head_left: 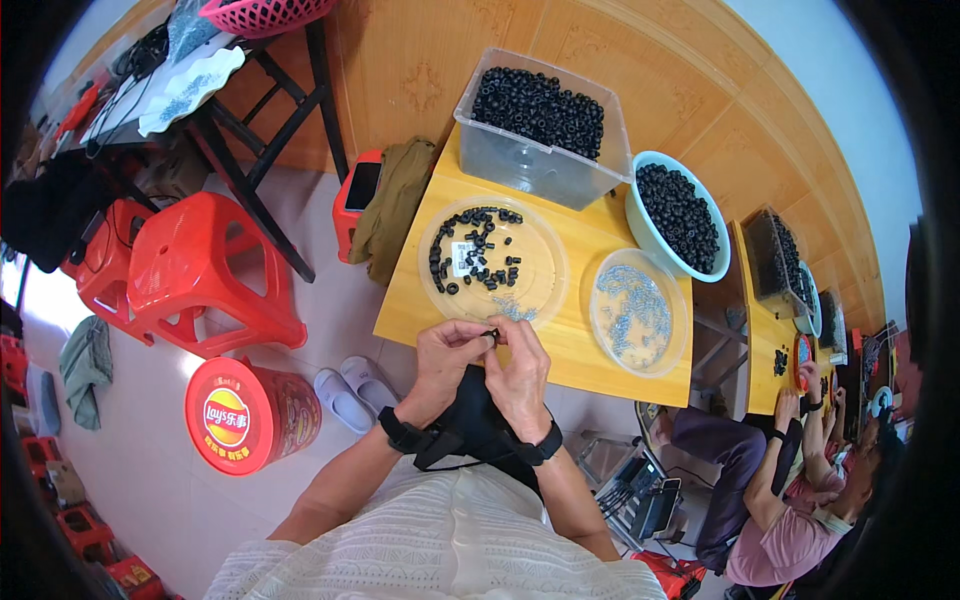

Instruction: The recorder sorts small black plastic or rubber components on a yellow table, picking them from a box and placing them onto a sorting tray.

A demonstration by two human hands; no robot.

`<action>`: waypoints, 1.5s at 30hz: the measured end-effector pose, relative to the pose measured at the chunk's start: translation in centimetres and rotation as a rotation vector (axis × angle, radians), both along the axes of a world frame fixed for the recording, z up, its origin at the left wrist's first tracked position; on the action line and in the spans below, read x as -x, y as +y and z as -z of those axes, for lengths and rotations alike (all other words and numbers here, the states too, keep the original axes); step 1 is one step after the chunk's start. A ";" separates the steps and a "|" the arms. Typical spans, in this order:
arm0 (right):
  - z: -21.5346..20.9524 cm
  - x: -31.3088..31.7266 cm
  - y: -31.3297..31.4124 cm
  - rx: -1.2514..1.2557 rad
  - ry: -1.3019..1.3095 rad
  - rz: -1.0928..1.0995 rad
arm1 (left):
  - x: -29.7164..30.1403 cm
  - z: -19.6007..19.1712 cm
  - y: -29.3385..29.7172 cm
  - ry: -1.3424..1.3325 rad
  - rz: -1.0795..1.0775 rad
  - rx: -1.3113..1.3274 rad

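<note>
My left hand (448, 358) and my right hand (518, 372) meet at the near edge of a small yellow table (560, 350). Together they pinch a small black ring-shaped part (491, 333) between the fingertips. Just beyond the hands lies a clear round plate (535, 262) holding several loose black rings and a little heap of small metal pieces. To its right sits a second clear plate (672, 340) filled with small silvery parts. Both wrists wear black bands.
A clear plastic bin (520, 160) and a pale bowl (640, 225) of black rings stand at the table's far side. Red stools (210, 275), a red round tub (245, 415) and slippers (350, 390) are on the floor left. Another person (790, 500) sits at the right by a similar table.
</note>
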State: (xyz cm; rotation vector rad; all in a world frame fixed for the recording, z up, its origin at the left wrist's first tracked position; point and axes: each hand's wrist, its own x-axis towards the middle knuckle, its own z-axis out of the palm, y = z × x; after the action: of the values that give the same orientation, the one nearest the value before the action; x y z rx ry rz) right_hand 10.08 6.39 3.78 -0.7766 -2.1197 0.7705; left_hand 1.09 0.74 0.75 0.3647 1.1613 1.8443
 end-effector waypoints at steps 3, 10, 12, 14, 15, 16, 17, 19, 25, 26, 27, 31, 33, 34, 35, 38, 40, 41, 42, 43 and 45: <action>-0.1 0.5 -0.1 -0.043 0.018 0.015 | -0.2 -0.2 0.3 0.040 -0.066 -0.004; 0.5 0.7 -0.1 -0.142 0.026 0.046 | -0.4 0.4 0.6 0.020 -0.102 -0.012; 0.3 0.7 -0.2 -0.047 0.093 0.069 | -0.1 0.3 0.4 -0.043 -0.031 0.018; 0.1 0.7 -0.1 0.047 0.161 0.091 | 0.0 0.3 0.4 -0.065 -0.020 0.010; 0.0 0.6 -0.1 0.065 0.158 0.106 | 0.0 0.4 0.4 -0.086 -0.008 0.001; -0.1 0.5 0.0 0.082 0.154 0.120 | 0.0 0.5 0.4 -0.086 -0.007 0.001; -0.1 0.4 0.0 0.082 0.155 0.121 | 0.1 0.7 0.5 -0.108 0.000 -0.029; 0.2 0.3 0.1 -0.016 0.120 0.066 | 0.1 0.7 0.5 -0.130 0.010 -0.057; -1.4 0.0 0.4 0.089 0.126 -0.047 | 0.7 0.4 0.0 -0.191 0.076 -0.102; -1.3 -0.2 0.7 0.089 0.126 -0.047 | 0.8 0.4 -0.1 -0.205 0.091 -0.123; -1.1 -0.5 1.0 0.185 0.148 -0.084 | 0.9 0.4 -0.3 -0.219 0.108 -0.142; -1.8 -1.1 1.6 0.372 0.112 -0.123 | 0.9 0.3 -0.4 -0.190 0.184 -0.157; -2.1 -1.3 1.8 0.325 0.072 -0.140 | 0.9 0.3 -0.5 -0.165 0.222 -0.170; -2.2 -1.4 1.9 0.280 0.033 -0.158 | 1.0 0.4 -0.5 -0.165 0.220 -0.170; -2.7 -1.4 1.8 0.280 0.033 -0.160 | 1.1 0.5 -0.5 -0.162 0.232 -0.177; -3.7 -1.4 1.6 0.146 -0.087 -0.183 | 1.2 0.5 -0.7 -0.169 0.249 -0.193; -3.8 -1.4 1.6 0.120 -0.083 -0.188 | 1.2 0.3 -0.8 -0.179 0.255 -0.203; -3.8 -1.5 1.7 0.119 -0.083 -0.189 | 1.2 0.2 -0.8 -0.197 0.259 -0.217; -3.8 -1.6 1.7 0.204 -0.035 -0.176 | 1.2 0.1 -0.8 -0.215 0.263 -0.230; -3.8 -1.7 1.7 0.289 0.013 -0.162 | 1.2 0.1 -0.7 -0.215 0.261 -0.231; -3.3 -2.0 2.0 0.310 0.043 -0.172 | 1.2 0.2 -0.6 -0.191 0.284 -0.261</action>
State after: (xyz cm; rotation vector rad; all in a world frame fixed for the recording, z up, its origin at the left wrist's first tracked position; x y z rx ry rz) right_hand 12.04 8.34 7.06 -0.7344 -2.0734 1.2179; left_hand -0.12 0.12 0.59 0.4640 0.7009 1.7371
